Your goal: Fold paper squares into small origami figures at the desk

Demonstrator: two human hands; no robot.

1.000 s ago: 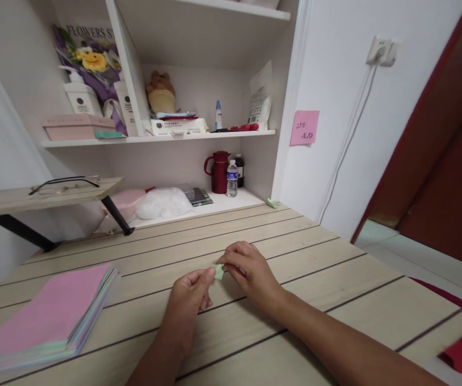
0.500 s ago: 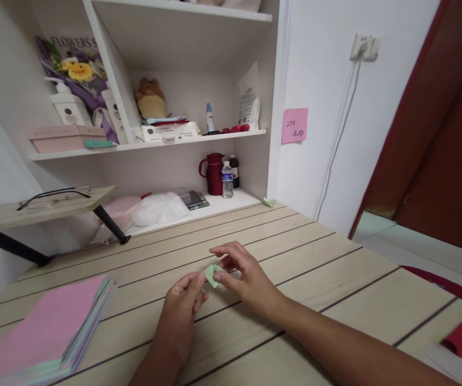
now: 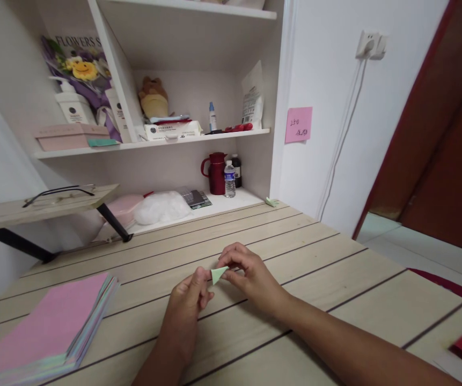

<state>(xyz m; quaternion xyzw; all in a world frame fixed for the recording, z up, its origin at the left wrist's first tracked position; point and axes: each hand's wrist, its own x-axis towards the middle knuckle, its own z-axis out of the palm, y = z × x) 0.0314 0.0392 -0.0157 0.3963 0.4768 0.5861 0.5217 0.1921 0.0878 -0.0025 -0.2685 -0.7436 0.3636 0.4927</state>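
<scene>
A small piece of folded green paper (image 3: 218,274) is held just above the wooden table, its visible face a narrow triangle. My left hand (image 3: 190,300) pinches its left corner between thumb and fingers. From the other side, my right hand (image 3: 249,276) grips the right end with thumb and forefinger, the remaining fingers curled behind. Fingertips cover both ends of the paper, so its full shape is hidden.
A stack of coloured paper (image 3: 49,327), pink on top, lies on the table (image 3: 323,268) at the left. Another folded green paper (image 3: 271,202) sits at the far edge. Behind stand a red jug (image 3: 217,174), a water bottle (image 3: 229,179) and a small raised shelf (image 3: 65,201) with glasses.
The green paper has gone from an opened, many-sided shape to a flat triangle. My right hand's forefinger has come down and closed onto it. The view has shifted slightly.
</scene>
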